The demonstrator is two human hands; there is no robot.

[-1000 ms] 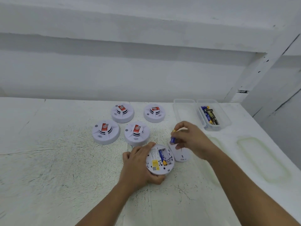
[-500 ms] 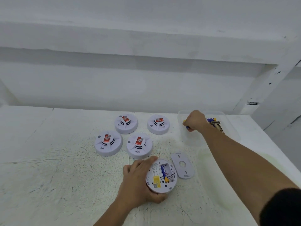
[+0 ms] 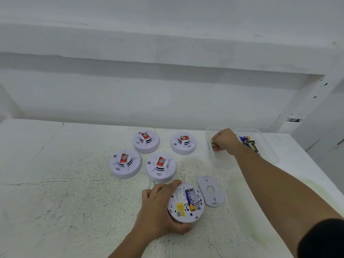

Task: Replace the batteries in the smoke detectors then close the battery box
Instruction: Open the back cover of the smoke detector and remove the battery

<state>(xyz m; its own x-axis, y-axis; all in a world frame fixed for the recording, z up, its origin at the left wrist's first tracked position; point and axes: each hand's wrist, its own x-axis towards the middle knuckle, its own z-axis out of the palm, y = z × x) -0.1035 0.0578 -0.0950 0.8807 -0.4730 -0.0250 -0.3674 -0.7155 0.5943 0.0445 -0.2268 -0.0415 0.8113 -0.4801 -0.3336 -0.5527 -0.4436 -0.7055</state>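
Note:
An upturned white smoke detector (image 3: 181,211) lies near the table's front, its battery bay open with one blue battery (image 3: 189,199) inside. My left hand (image 3: 160,207) grips its left rim. The detached mounting plate (image 3: 210,191) lies just to its right. At the back right, my right hand (image 3: 224,139) is curled over the empty clear tray (image 3: 221,162) and pinches a small dark battery end (image 3: 213,143). Right beside it stands the clear battery box (image 3: 269,148), which holds loose batteries (image 3: 249,143).
Several closed smoke detectors with red stickers sit face up behind the open one, the closest (image 3: 161,167) just beyond my left hand. A white wall runs along the table's back edge. The table's right edge lies past the battery box.
My right hand carried the battery from above the open detector to the clear trays and now sits slightly further left, over the empty tray. My left hand has kept hold of the detector.

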